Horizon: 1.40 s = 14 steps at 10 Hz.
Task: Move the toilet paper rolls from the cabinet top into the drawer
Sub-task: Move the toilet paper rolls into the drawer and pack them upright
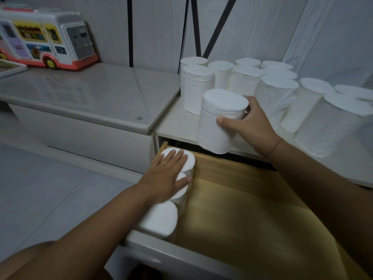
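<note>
Grips 1 white cylindrical toilet paper roll [218, 122] with right hand [248, 124] curled round it, at pale cabinet top [173, 126] near edge, over open wooden drawer [242, 209]. Presses flat, straight-fingered left hand [165, 174] on 3 rolls [159, 217] along drawer's left, likely steadying them.

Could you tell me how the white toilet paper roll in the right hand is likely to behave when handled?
The white toilet paper roll is probably light: the right hand holds it alone. Its oval end suggests softness, so a hard grip may dent it. Upright in the wooden drawer it should stand, yet could tip.
</note>
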Each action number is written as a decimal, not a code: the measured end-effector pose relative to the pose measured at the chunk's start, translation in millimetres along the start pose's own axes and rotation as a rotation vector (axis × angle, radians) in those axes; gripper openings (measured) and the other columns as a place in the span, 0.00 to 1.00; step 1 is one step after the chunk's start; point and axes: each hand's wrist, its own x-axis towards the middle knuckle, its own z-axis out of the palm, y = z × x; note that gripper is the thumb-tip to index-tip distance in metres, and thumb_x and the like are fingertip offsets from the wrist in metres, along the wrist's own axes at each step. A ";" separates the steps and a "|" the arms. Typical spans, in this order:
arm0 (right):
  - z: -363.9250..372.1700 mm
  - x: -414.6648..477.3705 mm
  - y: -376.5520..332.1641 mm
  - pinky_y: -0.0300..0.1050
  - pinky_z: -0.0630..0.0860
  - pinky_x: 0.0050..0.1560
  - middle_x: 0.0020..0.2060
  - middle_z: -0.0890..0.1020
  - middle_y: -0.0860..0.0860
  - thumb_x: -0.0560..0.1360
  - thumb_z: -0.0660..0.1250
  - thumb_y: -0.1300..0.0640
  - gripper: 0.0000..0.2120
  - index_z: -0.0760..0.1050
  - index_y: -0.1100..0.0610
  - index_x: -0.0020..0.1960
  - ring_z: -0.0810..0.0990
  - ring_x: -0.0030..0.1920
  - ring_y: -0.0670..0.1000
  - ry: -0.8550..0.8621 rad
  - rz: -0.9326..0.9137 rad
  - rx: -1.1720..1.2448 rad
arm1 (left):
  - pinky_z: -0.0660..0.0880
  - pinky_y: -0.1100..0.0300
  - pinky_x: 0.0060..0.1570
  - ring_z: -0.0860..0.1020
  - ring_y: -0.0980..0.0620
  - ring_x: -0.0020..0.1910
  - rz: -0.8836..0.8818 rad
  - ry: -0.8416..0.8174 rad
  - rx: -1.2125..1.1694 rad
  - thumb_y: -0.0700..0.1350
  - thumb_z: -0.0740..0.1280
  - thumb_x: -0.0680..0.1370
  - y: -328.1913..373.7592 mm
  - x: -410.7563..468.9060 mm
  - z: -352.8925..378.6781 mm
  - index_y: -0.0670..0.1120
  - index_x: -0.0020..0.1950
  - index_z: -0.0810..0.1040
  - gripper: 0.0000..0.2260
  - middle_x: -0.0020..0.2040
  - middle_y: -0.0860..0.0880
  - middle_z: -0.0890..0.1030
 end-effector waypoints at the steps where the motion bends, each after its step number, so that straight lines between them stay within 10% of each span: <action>1: -6.7 -29.9 -7.4 0.28 0.75 0.45 0.53 0.74 0.37 0.61 0.79 0.50 0.33 0.65 0.46 0.60 0.74 0.53 0.36 -0.069 -0.016 0.013 | 0.38 0.55 0.74 0.40 0.54 0.77 -0.010 -0.010 0.004 0.62 0.46 0.80 1.6 -0.8 -0.4 0.50 0.78 0.42 0.30 0.79 0.52 0.42; 9: 1.5 -124.9 75.1 0.31 0.78 0.42 0.57 0.72 0.44 0.64 0.77 0.64 0.35 0.63 0.48 0.62 0.75 0.56 0.47 -0.474 0.278 0.042 | 0.40 0.53 0.75 0.40 0.53 0.77 -0.010 -0.035 -0.017 0.61 0.45 0.80 2.7 -4.6 -2.0 0.50 0.78 0.42 0.30 0.79 0.51 0.42; 10: -3.8 -132.0 71.1 0.36 0.80 0.40 0.59 0.72 0.46 0.67 0.74 0.53 0.31 0.62 0.43 0.64 0.75 0.57 0.51 -0.539 0.496 0.140 | 0.39 0.53 0.75 0.39 0.53 0.77 -0.011 -0.046 -0.020 0.61 0.45 0.80 3.2 -4.7 -2.9 0.50 0.78 0.41 0.30 0.79 0.51 0.41; 11: -5.9 -139.0 72.4 0.46 0.81 0.49 0.63 0.68 0.51 0.69 0.69 0.46 0.31 0.60 0.45 0.68 0.72 0.60 0.57 -0.582 0.806 0.340 | 0.39 0.53 0.75 0.39 0.53 0.77 -0.015 -0.061 -0.032 0.61 0.46 0.80 4.3 -3.7 -5.0 0.50 0.78 0.41 0.30 0.79 0.51 0.41; 14: 16.7 -128.6 81.6 0.58 0.69 0.66 0.66 0.69 0.57 0.68 0.71 0.53 0.34 0.61 0.53 0.71 0.70 0.65 0.61 -0.399 0.936 0.742 | 0.38 0.51 0.75 0.36 0.53 0.76 0.014 -0.089 -0.042 0.62 0.46 0.80 18.8 -1.5 -4.8 0.53 0.78 0.40 0.30 0.78 0.53 0.39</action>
